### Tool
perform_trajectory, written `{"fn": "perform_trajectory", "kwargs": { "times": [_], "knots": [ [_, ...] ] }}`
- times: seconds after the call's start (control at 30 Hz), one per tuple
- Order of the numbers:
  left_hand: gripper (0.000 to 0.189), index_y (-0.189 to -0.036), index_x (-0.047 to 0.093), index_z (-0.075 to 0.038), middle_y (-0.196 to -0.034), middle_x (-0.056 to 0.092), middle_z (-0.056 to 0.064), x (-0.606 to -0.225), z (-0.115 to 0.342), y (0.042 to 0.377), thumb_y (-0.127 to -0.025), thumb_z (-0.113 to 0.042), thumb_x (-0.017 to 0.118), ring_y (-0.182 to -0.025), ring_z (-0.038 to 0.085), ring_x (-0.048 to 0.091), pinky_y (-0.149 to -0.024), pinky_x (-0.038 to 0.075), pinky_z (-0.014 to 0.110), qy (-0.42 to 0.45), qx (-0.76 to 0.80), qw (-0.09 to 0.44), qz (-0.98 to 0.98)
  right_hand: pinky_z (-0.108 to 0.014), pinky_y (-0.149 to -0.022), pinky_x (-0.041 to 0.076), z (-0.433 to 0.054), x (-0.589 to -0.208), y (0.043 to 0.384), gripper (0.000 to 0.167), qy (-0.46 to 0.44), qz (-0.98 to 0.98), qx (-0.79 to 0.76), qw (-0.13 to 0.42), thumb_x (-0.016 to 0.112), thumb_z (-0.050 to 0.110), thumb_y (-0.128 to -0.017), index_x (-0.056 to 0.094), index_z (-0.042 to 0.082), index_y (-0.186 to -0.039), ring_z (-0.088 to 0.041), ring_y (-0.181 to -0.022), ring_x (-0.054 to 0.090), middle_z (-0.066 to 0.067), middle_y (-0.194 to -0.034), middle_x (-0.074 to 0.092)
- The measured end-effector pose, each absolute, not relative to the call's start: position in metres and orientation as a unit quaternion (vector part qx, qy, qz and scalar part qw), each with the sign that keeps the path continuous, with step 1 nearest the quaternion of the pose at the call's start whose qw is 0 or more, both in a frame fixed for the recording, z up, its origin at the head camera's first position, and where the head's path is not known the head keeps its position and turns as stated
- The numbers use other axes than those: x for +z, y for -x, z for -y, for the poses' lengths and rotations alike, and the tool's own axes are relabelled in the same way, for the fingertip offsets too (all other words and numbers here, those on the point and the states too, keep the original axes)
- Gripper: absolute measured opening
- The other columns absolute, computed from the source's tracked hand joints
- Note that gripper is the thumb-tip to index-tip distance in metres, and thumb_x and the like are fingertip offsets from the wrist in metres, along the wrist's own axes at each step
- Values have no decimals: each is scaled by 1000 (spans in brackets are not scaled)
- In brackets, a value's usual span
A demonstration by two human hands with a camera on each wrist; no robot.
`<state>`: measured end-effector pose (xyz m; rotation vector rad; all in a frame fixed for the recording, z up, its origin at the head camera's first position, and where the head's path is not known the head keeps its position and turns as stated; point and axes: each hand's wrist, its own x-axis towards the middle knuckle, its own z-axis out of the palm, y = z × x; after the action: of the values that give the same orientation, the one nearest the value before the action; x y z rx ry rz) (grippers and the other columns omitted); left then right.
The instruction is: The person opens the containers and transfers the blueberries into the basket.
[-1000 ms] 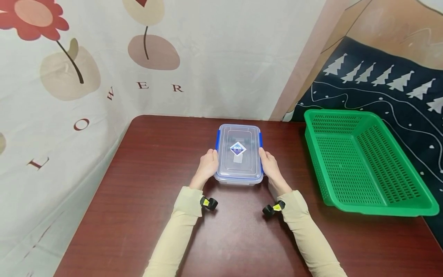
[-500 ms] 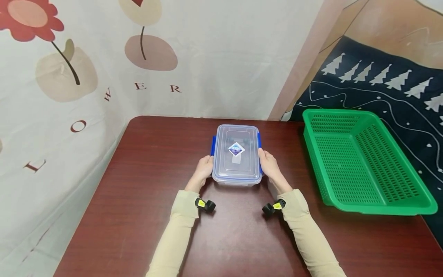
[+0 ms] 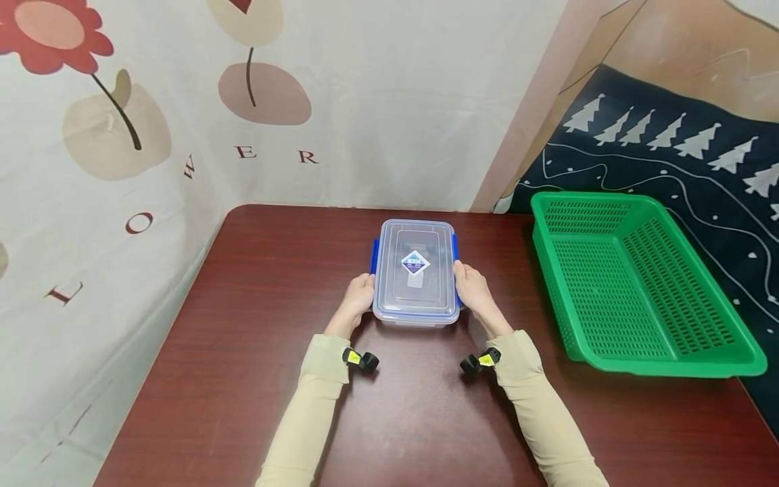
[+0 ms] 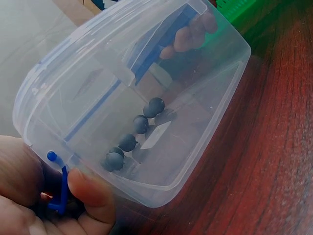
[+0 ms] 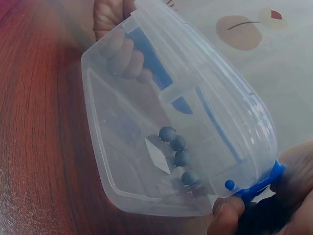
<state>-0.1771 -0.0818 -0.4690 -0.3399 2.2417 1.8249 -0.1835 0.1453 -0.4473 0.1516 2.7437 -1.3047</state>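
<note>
A clear plastic food container (image 3: 416, 297) with a blue-edged lid (image 3: 420, 233) sits on the table, a diamond label on its top. Its left blue clip (image 4: 63, 188) stands out from the side; my left hand (image 3: 356, 296) pinches it between thumb and fingers. On the opposite side my right hand (image 3: 474, 287) has thumb and fingers on the right clip (image 5: 257, 187), which also tilts outward in the right wrist view. Through the clear wall, several small dark balls (image 4: 127, 142), resembling blueberries, show inside the container. The lid is on.
To the right stands a green perforated basket (image 3: 675, 365) on the dark red-brown table (image 3: 268, 284). A white printed cloth (image 3: 389, 122) hangs behind the table, and a dark blue tree-patterned cloth (image 3: 633, 166) lies behind the basket.
The left clip has swung outward from the container, and my left hand has moved left and slightly toward me with it. My right hand has stayed nearly in place.
</note>
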Motion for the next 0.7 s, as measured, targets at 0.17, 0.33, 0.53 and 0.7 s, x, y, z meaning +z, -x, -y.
{"fn": "perform_trajectory", "kwargs": {
  "times": [0.17,0.33,0.53,0.7],
  "knots": [
    [29,-97,53,5,-94,57,15,-471,83,177,-102,-15,32,-85,19,54,-74,53,31,120,637,122,-752,-42,-92,46,-152,-472,191,51,-47,-892,-449,25,32,36,-101,61,-5,-108,-36,-105,55,-23,-110,61],
    [29,-95,53,4,-96,57,15,-470,82,177,-102,-16,33,-85,19,54,-74,54,32,116,632,127,-756,-43,-96,44,-151,-472,183,45,-98,-865,-488,67,32,25,-101,60,-8,-114,-33,-108,53,-24,-110,61],
    [28,-85,52,1,-89,56,14,-468,81,178,-101,-15,36,-82,19,54,-67,52,28,116,618,112,-769,-26,-51,54,-155,-467,178,44,-96,-853,-503,98,38,29,-99,66,-5,-100,-14,-56,58,-13,-65,61],
    [25,-98,57,4,-103,61,18,-469,84,177,-98,-16,43,-91,22,56,-73,52,29,116,584,96,-798,-22,-32,47,-158,-467,179,31,-78,-858,-502,70,46,20,-94,59,-5,-81,-7,-34,46,-2,-47,48]
  ]
}}
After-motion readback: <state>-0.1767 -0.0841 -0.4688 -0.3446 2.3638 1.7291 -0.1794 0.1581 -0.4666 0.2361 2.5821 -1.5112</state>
